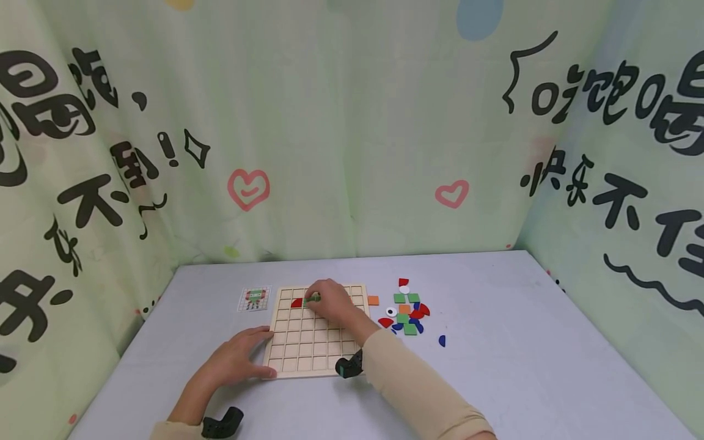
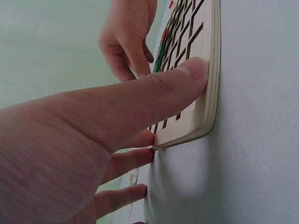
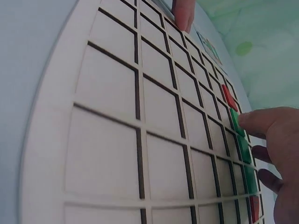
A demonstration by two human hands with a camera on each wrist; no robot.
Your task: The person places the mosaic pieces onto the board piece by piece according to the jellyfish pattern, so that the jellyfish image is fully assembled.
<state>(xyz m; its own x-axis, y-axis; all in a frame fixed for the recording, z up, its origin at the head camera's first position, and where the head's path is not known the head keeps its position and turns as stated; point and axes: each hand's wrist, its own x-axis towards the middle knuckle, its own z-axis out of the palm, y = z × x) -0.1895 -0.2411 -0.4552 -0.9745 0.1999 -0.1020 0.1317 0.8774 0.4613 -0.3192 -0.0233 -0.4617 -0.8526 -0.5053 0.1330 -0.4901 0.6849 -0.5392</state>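
Observation:
A pale wooden grid board (image 1: 299, 353) lies on the table. My left hand (image 1: 236, 357) rests at its near left corner, thumb (image 2: 194, 70) on the border and the other fingers spread along the left side. Over the far rows is my right hand (image 1: 330, 300); its thumb (image 3: 254, 120) touches a green square tile (image 3: 237, 123) in a cell. More green tiles (image 3: 250, 178) continue along that row beneath the hand, with a red piece (image 3: 230, 97) at one end and another red piece (image 3: 254, 207) at the other. The right palm hides part of this row from above.
A small pattern card (image 1: 255, 298) lies beyond the board's left side. Right of the board are loose green tiles (image 1: 410, 329), red pieces (image 1: 385, 322), blue pieces (image 1: 442, 341), orange squares (image 1: 373, 300) and a white ring (image 1: 391, 311). A printed curtain (image 1: 352, 153) surrounds the table.

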